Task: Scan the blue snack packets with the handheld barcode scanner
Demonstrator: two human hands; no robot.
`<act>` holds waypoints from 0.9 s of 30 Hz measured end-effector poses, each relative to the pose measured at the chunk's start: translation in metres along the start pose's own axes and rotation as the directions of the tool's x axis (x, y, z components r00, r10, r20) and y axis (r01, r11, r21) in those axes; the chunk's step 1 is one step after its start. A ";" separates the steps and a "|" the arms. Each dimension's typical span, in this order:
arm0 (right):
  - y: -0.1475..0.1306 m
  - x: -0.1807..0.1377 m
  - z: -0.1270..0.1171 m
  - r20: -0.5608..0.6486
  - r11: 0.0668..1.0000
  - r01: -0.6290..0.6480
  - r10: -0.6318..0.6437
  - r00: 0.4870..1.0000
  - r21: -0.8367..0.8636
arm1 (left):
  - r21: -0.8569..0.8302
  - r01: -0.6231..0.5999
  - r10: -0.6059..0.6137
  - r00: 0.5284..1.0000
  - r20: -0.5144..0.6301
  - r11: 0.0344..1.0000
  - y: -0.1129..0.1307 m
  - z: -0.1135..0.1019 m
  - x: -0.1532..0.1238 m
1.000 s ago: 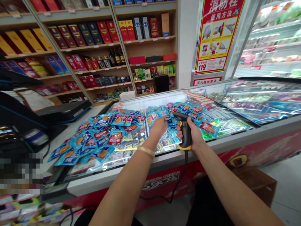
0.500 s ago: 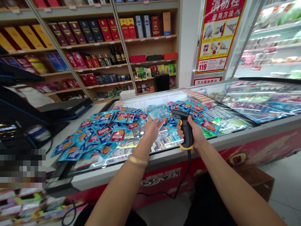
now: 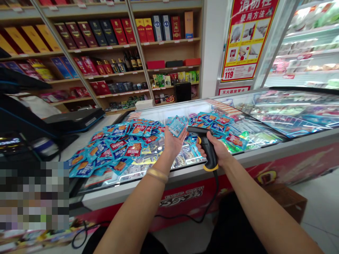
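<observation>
The left hand (image 3: 171,144) pinches a packet (image 3: 176,125), held tilted above the freezer (image 3: 265,155). The right hand (image 3: 217,152) is clenched round the scanner (image 3: 204,137). Its head points left at the packet, just beside it. The pile (image 3: 119,148) lies further left, nearer the left hand.

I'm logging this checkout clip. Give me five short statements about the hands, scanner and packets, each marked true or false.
1. The left hand holds one blue packet at its fingertips. True.
2. The right hand grips a black scanner with a yellow base. True.
3. The scanner is cordless. False: a black cable hangs from its base.
4. The other packets sit in a basket. False: the pile of packets is spread over the freezer's glass lid.
5. A bracelet is on the left wrist. True.
</observation>
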State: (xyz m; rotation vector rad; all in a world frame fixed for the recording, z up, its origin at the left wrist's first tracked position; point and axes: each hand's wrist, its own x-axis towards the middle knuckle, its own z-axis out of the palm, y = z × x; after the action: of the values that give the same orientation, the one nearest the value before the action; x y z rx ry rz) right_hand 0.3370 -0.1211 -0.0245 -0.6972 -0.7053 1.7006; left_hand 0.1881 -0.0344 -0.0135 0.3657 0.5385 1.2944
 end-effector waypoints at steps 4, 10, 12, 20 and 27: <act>0.000 0.002 0.000 0.002 0.999 -0.033 0.033 0.999 -0.033 | 0.006 0.002 -0.002 0.999 0.032 1.000 0.000 -0.002 0.001; 0.000 0.003 0.001 -0.013 0.998 -0.043 0.043 0.999 -0.036 | 0.055 0.001 -0.005 0.998 0.068 0.999 0.000 -0.003 0.001; 0.000 0.003 0.000 -0.019 0.999 -0.043 0.043 0.999 -0.027 | 0.058 -0.003 -0.001 0.998 0.064 0.998 0.000 -0.003 0.000; 0.001 0.004 0.003 -0.030 0.999 -0.034 0.035 0.999 0.034 | 0.332 -0.165 0.153 0.986 0.062 0.929 0.011 -0.007 0.002; 0.020 0.016 0.038 0.016 0.989 -0.075 0.073 0.997 0.130 | 0.814 -0.565 0.485 0.680 0.550 -0.133 0.104 -0.058 -0.022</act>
State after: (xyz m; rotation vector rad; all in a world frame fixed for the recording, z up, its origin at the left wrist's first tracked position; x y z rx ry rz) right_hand 0.2927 -0.1135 -0.0167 -0.6290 -0.5769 1.8025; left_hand 0.0678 -0.0332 -0.0015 2.0163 1.2862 1.5044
